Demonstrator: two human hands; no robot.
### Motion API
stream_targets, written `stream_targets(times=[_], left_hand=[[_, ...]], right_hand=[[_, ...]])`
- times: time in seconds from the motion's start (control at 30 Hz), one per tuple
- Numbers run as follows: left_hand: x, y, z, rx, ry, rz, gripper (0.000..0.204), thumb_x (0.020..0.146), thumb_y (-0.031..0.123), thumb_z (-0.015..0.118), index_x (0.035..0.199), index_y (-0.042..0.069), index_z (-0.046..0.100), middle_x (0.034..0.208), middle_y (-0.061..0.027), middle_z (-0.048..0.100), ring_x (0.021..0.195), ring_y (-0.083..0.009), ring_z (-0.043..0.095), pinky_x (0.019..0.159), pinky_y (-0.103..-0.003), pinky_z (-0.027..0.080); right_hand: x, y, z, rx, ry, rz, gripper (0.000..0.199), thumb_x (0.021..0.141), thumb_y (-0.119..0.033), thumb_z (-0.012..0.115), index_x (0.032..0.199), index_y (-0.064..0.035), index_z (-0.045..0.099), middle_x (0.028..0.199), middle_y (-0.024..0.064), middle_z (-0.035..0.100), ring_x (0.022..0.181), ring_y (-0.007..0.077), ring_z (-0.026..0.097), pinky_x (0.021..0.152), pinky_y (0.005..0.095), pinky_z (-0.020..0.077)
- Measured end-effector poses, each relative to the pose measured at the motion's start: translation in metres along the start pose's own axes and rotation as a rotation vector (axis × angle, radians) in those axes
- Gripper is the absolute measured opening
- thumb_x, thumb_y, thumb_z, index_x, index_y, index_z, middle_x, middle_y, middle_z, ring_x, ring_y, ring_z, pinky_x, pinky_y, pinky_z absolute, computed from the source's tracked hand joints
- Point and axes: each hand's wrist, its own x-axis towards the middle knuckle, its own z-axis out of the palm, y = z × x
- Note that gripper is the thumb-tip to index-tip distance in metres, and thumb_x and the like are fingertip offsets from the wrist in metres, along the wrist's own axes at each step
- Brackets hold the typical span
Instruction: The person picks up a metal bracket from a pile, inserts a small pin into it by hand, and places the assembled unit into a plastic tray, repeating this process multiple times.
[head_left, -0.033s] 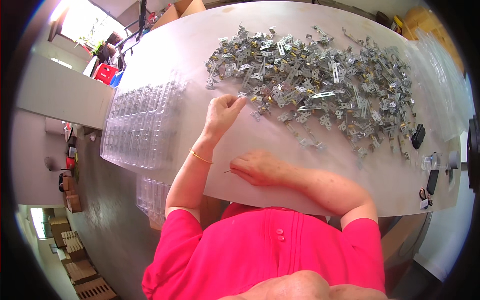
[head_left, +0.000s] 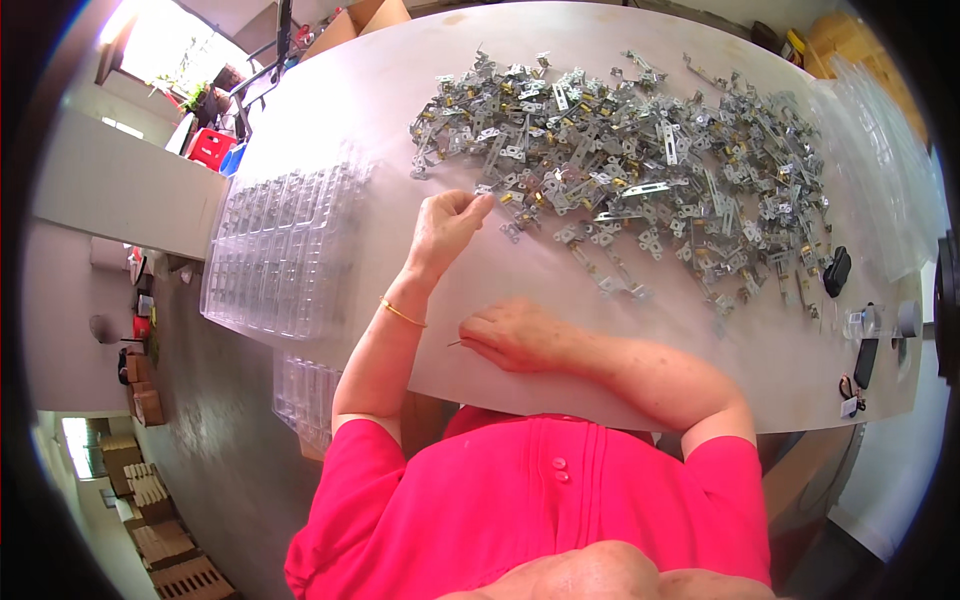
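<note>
Left hand (head_left: pixel 447 230) at the edge of the metal-parts pile (head_left: pixel 610 150), right hand (head_left: pixel 513 335) pinching a thin rod (head_left: pixel 454 344).
Left fingers meet, whether on a part I can't tell; nothing has visibly moved, so nothing is further along. Clear trays (head_left: pixel 262 322) stand leftward, the left forearm (head_left: pixel 385 345) between them and the right hand.

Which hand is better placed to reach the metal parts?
Probably the left hand: its fingers are beside the metal parts; the right hand, nearer the table edge, holds a thin piece.
</note>
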Motion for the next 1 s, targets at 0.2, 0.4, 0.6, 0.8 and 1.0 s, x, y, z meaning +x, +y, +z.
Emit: stream_targets(times=[0.2,0.4,0.6,0.8,1.0], left_hand=[[0.008,0.004,0.01,-0.248,-0.19,-0.256,0.044,0.097,0.038,0.072,0.099,-0.006,0.071,0.072,-0.0049,0.062,0.049,-0.0047,0.044,0.043,-0.023,0.03],[0.015,-0.006,0.013,-0.407,-0.245,-0.312,0.039,0.097,0.034,0.071,0.097,-0.006,0.07,0.072,-0.0049,0.062,0.045,-0.005,0.044,0.04,-0.022,0.028],[0.013,-0.006,0.014,-0.493,-0.231,-0.322,0.032,0.098,0.029,0.071,0.096,-0.004,0.07,0.071,-0.0042,0.062,0.045,-0.0045,0.045,0.04,-0.021,0.029],[0.009,-0.002,0.007,-0.502,-0.229,-0.301,0.029,0.099,0.026,0.069,0.096,-0.003,0.07,0.071,-0.0033,0.061,0.046,-0.0045,0.046,0.041,-0.021,0.03],[0.001,0.0,-0.001,-0.507,-0.24,-0.164,0.025,0.1,0.025,0.067,0.095,0.001,0.067,0.077,-0.0034,0.063,0.058,-0.0069,0.053,0.053,-0.023,0.04]], right_hand=[[-0.003,0.002,0.001,0.007,0.015,0.003,0.015,0.095,-0.019,0.062,0.09,-0.0059,0.057,0.079,0.0136,0.064,0.073,0.0362,0.065,0.066,0.0476,0.0527],[-0.004,0.006,0.006,0.007,0.047,-0.006,0.01,0.091,-0.015,0.066,0.094,-0.007,0.061,0.079,0.0122,0.064,0.074,0.0339,0.066,0.066,0.046,0.0526],[-0.002,0.004,0.006,0.013,0.096,-0.025,0.013,0.09,-0.015,0.064,0.084,-0.0063,0.057,0.076,0.0133,0.063,0.071,0.0358,0.066,0.063,0.047,0.0533],[-0.001,0.003,0.004,0.007,0.087,-0.021,0.013,0.09,-0.015,0.065,0.084,-0.0063,0.057,0.074,0.013,0.063,0.07,0.0354,0.065,0.063,0.0469,0.0529],[-0.001,0.003,0.0,0.015,0.086,-0.042,0.013,0.09,-0.014,0.064,0.085,-0.0063,0.056,0.074,0.0127,0.062,0.067,0.0355,0.064,0.06,0.0472,0.0521]])
